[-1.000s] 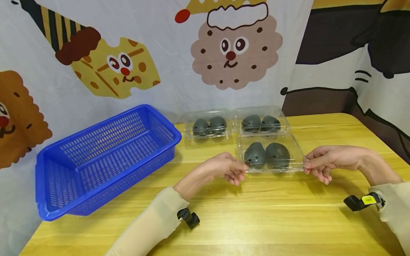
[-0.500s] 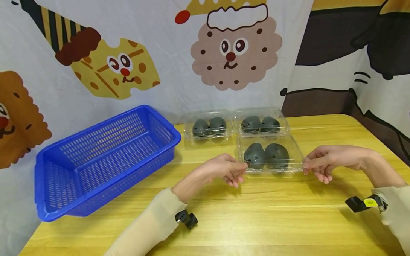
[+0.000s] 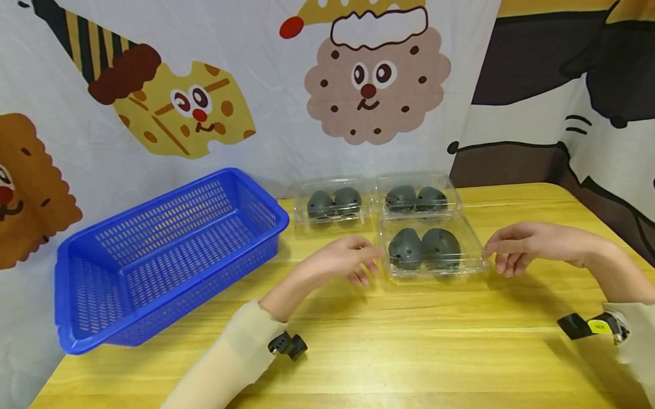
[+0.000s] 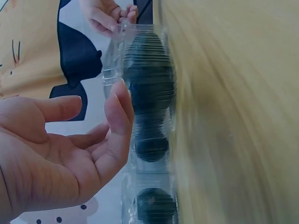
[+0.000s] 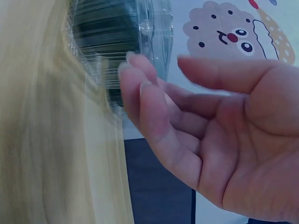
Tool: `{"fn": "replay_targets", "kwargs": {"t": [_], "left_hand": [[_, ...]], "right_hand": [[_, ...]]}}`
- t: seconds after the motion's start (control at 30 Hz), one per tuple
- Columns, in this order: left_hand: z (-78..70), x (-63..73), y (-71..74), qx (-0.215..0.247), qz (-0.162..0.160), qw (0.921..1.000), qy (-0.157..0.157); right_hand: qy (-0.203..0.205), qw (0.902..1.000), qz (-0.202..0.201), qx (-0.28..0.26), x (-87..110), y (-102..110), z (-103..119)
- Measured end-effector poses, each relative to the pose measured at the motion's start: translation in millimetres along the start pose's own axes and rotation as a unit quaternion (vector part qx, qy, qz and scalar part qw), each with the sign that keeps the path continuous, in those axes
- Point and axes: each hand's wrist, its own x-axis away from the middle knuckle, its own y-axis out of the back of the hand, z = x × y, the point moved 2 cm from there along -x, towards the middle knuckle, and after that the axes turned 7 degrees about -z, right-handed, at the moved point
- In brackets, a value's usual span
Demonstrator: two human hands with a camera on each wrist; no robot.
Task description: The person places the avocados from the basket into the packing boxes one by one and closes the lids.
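Observation:
A clear plastic clamshell box point(image 3: 472, 244) lies shut at the front of a small group, with two dark green, avocado-like fruits point(image 3: 441, 248) inside. My left hand point(image 3: 342, 258) hovers just left of its near left corner, thumb and fingers parted around nothing. On the other side, my right hand point(image 3: 540, 245) has its fingertips right by the near right corner. Both wrist views show relaxed, bent fingers with the thumb apart: the left hand point(image 4: 70, 158) beside the box's ribbed wall, and the right hand point(image 5: 201, 126) overlapping the box edge.
Behind the front box stand two similar clear boxes, one at the back right point(image 3: 418, 213) and one at the back left point(image 3: 333, 225), each holding two dark fruits. A blue perforated basket point(image 3: 174, 300) sits at left. A cartoon-printed cloth point(image 3: 282, 140) hangs behind the wooden table point(image 3: 365, 359).
Both hands have let go of the front box's near corners. The left hand has drawn back to the left, and the right hand has lifted slightly. The box has barely shifted.

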Motion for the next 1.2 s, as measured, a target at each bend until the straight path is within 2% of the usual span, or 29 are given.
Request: {"fn": "replay_targets", "kwargs": {"t": [0.17,0.3,0.47,0.67,0.83,0.97,1.07,1.2], "left_hand": [[-2.0,1.9,5.0,-0.020,-0.024,0.9995,-0.004],[-2.5,4.5,8.9,-0.045,-0.045,0.9978,-0.017],[-3.6,7.7,13.4,-0.118,-0.092,0.9872,-0.056],[-8.3,13.5,15.5,-0.206,-0.134,0.9633,-0.108],[-12.5,18.7,14.2,-0.259,-0.169,0.9412,-0.136],[-15.2,22.7,13.7,-0.317,-0.205,0.9147,-0.144],[-16.3,24.5,14.9,-0.358,-0.230,0.8923,-0.150],[-16.7,27.5,19.8,-0.391,-0.247,0.8737,-0.150]], "right_hand": [[0.019,0.9960,-0.084,0.026,0.1,4.1,3.1],[0.031,0.9898,-0.134,0.037,-1.2,1.8,10.7],[0.059,0.9791,-0.182,0.070,-1.4,-6.0,24.3],[0.116,0.9566,-0.237,0.124,0.2,-14.9,39.5],[0.139,0.9384,-0.268,0.168,3.0,-23.2,50.6],[0.145,0.9268,-0.280,0.204,4.0,-31.0,59.8],[0.150,0.9242,-0.276,0.216,3.1,-36.3,65.5],[0.143,0.9231,-0.272,0.232,1.4,-42.4,70.3]]}}
